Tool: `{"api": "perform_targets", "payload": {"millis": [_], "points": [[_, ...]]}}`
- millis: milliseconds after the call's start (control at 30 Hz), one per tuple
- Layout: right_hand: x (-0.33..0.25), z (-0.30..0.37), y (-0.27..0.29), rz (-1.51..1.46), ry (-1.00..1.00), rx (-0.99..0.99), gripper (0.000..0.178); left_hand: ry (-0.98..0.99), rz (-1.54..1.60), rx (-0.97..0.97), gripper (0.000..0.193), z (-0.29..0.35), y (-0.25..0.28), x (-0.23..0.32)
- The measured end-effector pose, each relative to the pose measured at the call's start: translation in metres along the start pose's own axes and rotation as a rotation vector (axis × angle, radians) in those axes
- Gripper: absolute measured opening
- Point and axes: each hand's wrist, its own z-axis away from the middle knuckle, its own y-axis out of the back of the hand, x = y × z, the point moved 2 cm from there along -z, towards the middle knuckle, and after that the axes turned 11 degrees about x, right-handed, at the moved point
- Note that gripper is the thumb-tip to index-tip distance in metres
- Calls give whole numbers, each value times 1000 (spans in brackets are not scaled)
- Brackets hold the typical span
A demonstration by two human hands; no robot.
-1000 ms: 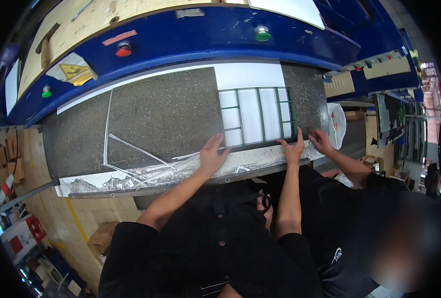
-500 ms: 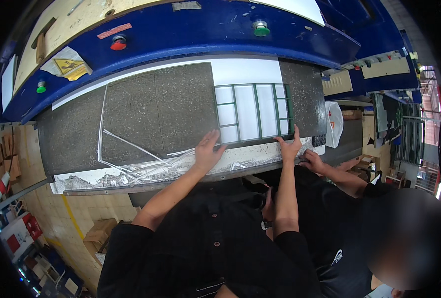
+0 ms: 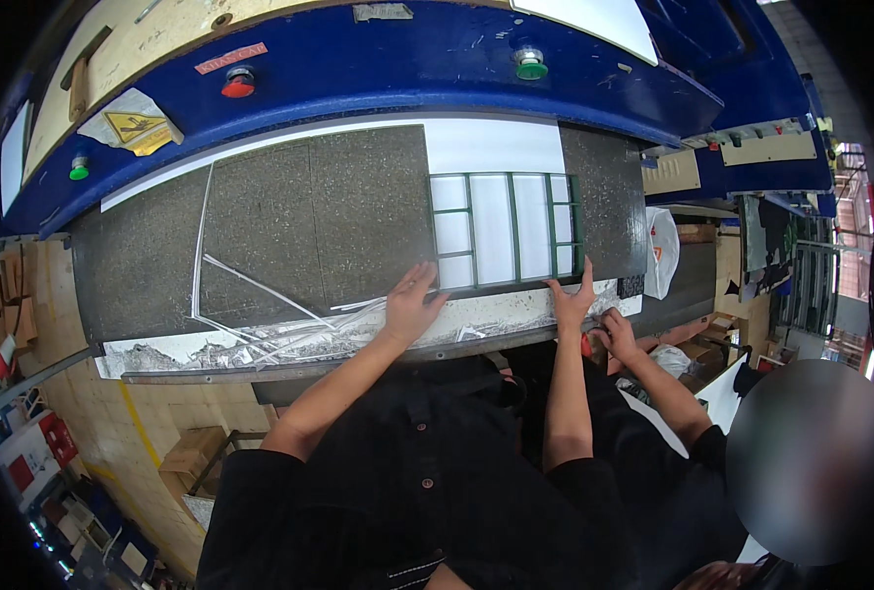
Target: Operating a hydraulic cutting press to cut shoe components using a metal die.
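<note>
A green grid-like frame (image 3: 513, 231) with several thin cross walls lies on a white sheet (image 3: 493, 146) on the dark worktable. My left hand (image 3: 413, 303) is at its near left corner, fingers stretched out and thumb apart. At the near right corner is my right hand (image 3: 572, 300), its fingers spread, with the index finger pointing up along the frame's right side. Neither hand is wrapped round the frame. Exact fingertip contact is hard to make out.
Thin white offcut strips (image 3: 201, 261) lie on the dark table surface (image 3: 270, 211) and its near edge. A blue machine beam (image 3: 378, 64) with red and green buttons runs along the far side. To my right, a co-worker's hand (image 3: 618, 334) is by the table edge.
The frame's right side, tilted before, now looks flatter and straighter. My hands stay at its near corners. The co-worker's hand and arm have shifted, and a white sheet now shows beside them.
</note>
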Motion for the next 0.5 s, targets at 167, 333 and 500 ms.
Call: {"api": "perform_targets", "payload": {"millis": [167,333,500], "points": [[-6,0,-3,-24,12,-31,87,73,54,-34,57,-3,-1,-15],[-22,-27,7,-66,91,-133,59,-25,-4,-72,51,-28,4,13],[16,-29,20,-5,161,-115,33,-213,-128,-258,33,-29,-7,24]]}}
